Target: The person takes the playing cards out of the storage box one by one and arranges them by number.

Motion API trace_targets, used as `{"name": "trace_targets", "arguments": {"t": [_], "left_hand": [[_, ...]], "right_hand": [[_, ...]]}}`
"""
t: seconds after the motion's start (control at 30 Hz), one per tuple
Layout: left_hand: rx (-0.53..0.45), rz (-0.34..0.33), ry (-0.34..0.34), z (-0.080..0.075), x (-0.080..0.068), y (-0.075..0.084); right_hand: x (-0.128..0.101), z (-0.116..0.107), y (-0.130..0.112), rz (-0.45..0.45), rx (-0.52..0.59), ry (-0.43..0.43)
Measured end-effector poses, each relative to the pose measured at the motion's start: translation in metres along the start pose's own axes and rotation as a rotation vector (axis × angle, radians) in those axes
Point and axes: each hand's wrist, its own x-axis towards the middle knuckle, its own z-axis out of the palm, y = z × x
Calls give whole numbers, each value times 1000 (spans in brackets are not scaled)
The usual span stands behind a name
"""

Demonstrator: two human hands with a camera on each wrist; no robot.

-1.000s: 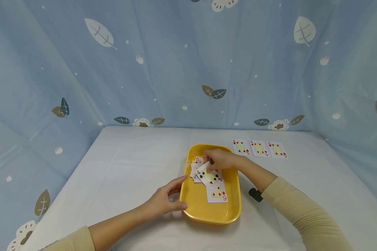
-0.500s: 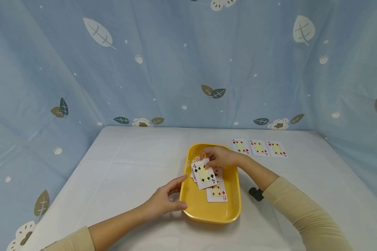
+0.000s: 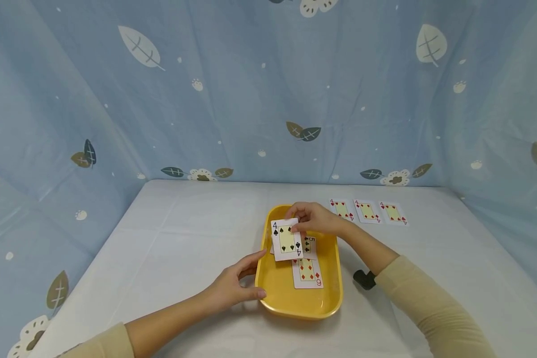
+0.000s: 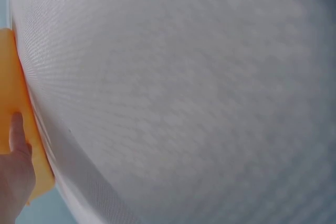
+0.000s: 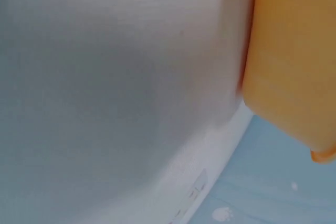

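Observation:
My right hand point(image 3: 315, 219) pinches a four of spades playing card point(image 3: 283, 243) by its right edge, face up, above the yellow tray point(image 3: 291, 308). Under that card lie a five of clubs point(image 3: 311, 248) and a six of diamonds point(image 3: 308, 278), both partly covered. My left hand point(image 3: 228, 286) touches the tray's left side, thumb and fingers spread along it. In the left wrist view, the thumb of my left hand point(image 4: 16, 174) lies against the tray wall point(image 4: 13, 87). The right wrist view shows the tray's outer wall point(image 5: 294, 61), but not my right hand.
To the right behind the tray, a four of hearts point(image 3: 342, 210), a four of diamonds point(image 3: 367, 212) and another red four point(image 3: 393, 213) lie in a row on the white table point(image 3: 197, 238). A small black object point(image 3: 364, 279) shows beside my right sleeve. Blue patterned cloth point(image 3: 259, 99) hangs behind.
My right hand has drawn the four of spades leftward and up from the other cards, turning it more upright. The six of diamonds and the left hand have stayed in place.

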Motion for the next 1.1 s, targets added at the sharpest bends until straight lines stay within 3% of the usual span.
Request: {"name": "trace_targets", "arguments": {"t": [0.33,0.8,1.1], "left_hand": [[12,-8,11,1,0,2],[-3,26,3,0,0,0],[-8,4,4,0,0,2]], "right_hand": [[-15,-14,-10,-38,35,111],[-36,-35,-12,-41,17,179],[-51,-51,-16,23,-25,243]]}}
